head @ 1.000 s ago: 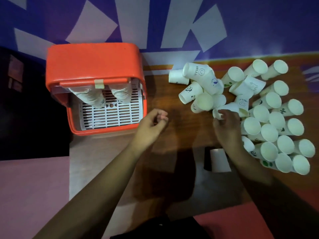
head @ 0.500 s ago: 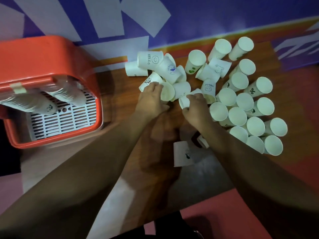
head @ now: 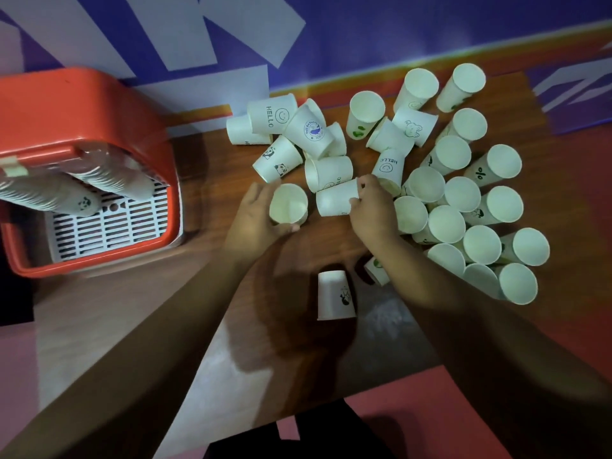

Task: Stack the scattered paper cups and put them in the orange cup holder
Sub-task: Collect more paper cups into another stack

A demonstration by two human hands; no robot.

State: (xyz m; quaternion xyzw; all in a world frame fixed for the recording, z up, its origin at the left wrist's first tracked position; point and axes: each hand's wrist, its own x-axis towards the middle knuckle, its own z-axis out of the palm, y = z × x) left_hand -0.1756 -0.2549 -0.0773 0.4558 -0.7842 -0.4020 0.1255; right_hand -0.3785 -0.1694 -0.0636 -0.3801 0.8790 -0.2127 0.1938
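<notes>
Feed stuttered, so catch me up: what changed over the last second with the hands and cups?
The left hand crossed from beside the orange cup holder to the pile and now grips a mouth-up cup. The right hand, already at the pile, now pinches a sideways cup. The stacks in the holder and the lone upside-down cup stayed put.

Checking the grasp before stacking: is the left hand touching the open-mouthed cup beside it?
Touching. The head view shows the left hand curled round the open cup, thumb against its wall; the right hand pinches the lying cup.
</notes>
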